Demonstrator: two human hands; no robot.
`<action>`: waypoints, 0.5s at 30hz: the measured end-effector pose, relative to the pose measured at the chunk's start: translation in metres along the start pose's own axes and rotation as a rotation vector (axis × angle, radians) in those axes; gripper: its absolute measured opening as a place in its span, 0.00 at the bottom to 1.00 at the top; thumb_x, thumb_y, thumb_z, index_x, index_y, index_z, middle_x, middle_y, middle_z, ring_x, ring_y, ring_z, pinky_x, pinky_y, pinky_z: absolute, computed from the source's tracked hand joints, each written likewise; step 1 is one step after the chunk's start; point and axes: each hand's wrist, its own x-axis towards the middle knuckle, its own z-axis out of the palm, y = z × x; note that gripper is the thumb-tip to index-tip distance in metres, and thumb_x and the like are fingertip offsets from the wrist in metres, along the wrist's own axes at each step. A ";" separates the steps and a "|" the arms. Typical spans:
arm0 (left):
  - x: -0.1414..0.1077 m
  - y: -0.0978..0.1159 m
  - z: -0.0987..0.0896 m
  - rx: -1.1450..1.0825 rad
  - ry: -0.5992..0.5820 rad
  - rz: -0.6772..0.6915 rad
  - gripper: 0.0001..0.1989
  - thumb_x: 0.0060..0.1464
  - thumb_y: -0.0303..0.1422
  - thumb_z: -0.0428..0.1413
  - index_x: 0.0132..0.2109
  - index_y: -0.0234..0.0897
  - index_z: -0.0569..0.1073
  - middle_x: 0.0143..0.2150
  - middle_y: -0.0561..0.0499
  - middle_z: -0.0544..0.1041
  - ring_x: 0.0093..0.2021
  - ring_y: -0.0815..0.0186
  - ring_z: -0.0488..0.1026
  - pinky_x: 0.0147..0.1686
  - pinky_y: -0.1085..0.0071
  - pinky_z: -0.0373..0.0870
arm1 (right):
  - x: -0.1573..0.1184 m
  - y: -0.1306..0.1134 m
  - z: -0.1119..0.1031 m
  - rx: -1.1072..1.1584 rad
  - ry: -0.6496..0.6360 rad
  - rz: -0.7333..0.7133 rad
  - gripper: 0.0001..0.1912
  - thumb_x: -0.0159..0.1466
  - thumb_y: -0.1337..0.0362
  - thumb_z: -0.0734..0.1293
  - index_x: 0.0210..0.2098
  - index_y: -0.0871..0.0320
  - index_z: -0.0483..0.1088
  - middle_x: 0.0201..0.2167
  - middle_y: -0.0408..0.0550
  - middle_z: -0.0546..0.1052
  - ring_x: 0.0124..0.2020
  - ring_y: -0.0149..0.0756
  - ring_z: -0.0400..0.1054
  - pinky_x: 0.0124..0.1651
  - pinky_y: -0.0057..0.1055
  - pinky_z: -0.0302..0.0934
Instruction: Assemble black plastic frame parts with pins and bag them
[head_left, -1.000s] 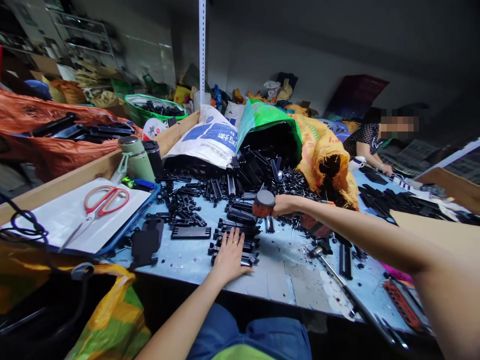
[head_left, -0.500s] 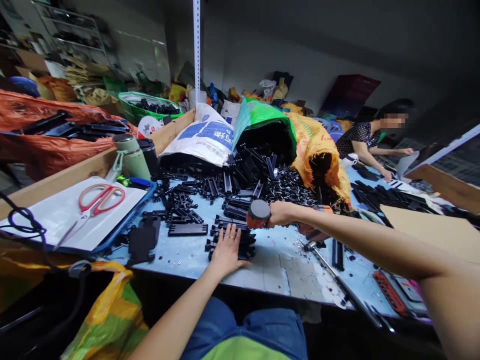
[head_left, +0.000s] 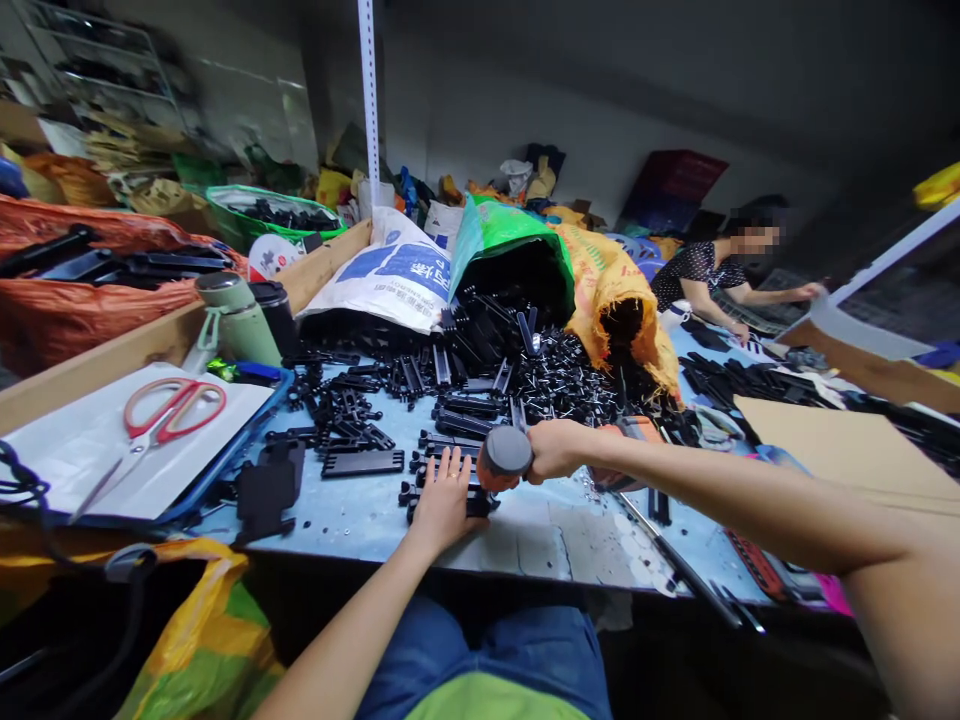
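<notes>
My right hand (head_left: pixel 553 450) is wrapped round an orange and grey cordless drill (head_left: pixel 504 458); its rounded grey end points at me, just right of my left fingers. More of the drill's orange body shows beyond my right wrist. Where its tip meets the work, I cannot see. My left hand (head_left: pixel 444 505) lies with fingers spread over a row of black plastic parts (head_left: pixel 416 492) near the table's front edge. Behind the drill, several similar black bars (head_left: pixel 463 422) lie side by side. A flat ribbed black part (head_left: pixel 362 462) rests to the left.
Loose black parts and screws (head_left: pixel 577 375) spill from a green sack (head_left: pixel 517 235) and a yellow sack (head_left: pixel 600 265). Scissors (head_left: pixel 161 425) lie on a white sheet at left, near a green flask (head_left: pixel 238 320). A metal rod (head_left: pixel 675 560) crosses the front edge. A person (head_left: pixel 709 270) works at right.
The drill and my right hand have come slightly nearer and lower, toward my left hand. My left hand stays on the black parts. The whole view has shifted a little.
</notes>
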 end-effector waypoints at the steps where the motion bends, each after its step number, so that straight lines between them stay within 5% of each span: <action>1: 0.000 0.000 0.000 -0.002 0.000 -0.004 0.50 0.40 0.57 0.54 0.62 0.27 0.52 0.64 0.33 0.48 0.64 0.46 0.38 0.59 0.50 0.36 | -0.003 -0.002 0.001 -0.020 0.002 -0.023 0.14 0.45 0.58 0.65 0.27 0.61 0.73 0.23 0.49 0.73 0.25 0.39 0.69 0.26 0.29 0.61; 6: 0.003 0.004 -0.003 0.011 -0.048 0.006 0.46 0.40 0.54 0.56 0.61 0.32 0.56 0.65 0.36 0.47 0.64 0.45 0.38 0.59 0.49 0.35 | -0.004 -0.009 0.012 0.019 -0.099 -0.071 0.12 0.45 0.60 0.65 0.26 0.60 0.73 0.21 0.46 0.72 0.22 0.36 0.68 0.24 0.27 0.60; 9: 0.005 0.006 0.000 0.059 -0.061 0.018 0.48 0.39 0.54 0.57 0.62 0.29 0.55 0.65 0.34 0.47 0.64 0.44 0.39 0.59 0.49 0.35 | -0.014 0.000 0.029 0.092 -0.026 -0.048 0.13 0.44 0.60 0.66 0.27 0.60 0.73 0.22 0.46 0.73 0.24 0.36 0.68 0.25 0.26 0.60; 15: 0.010 0.010 0.011 0.173 -0.031 0.042 0.49 0.42 0.57 0.51 0.62 0.26 0.52 0.64 0.34 0.46 0.64 0.45 0.39 0.59 0.48 0.33 | -0.065 0.078 0.088 0.733 0.185 0.043 0.16 0.45 0.66 0.69 0.35 0.58 0.72 0.21 0.40 0.71 0.21 0.30 0.66 0.22 0.22 0.58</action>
